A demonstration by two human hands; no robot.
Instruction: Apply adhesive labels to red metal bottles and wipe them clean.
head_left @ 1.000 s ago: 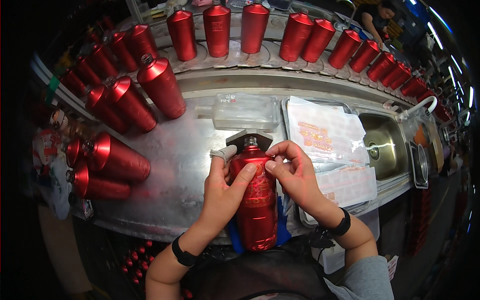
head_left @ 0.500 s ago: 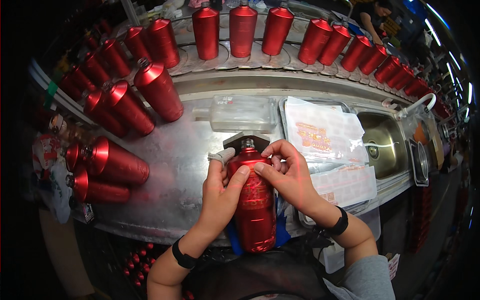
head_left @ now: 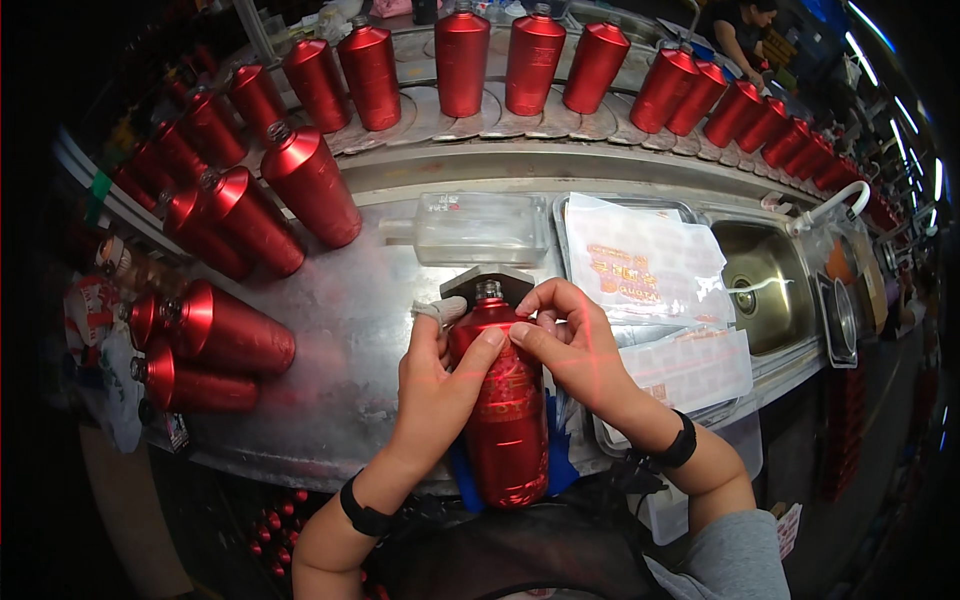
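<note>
Red bottle, centre frame, long axis running up-frame, neck away from body; left hand and right hand both clasp its shoulder.

Head-worn fisheye — close, steeply downward

1. The left hand is curled inward, thumb extended toward the right hand.
2. The right hand's fingers are bent, fingertips pinched together.
3. A dark band is worn on each wrist.
</note>
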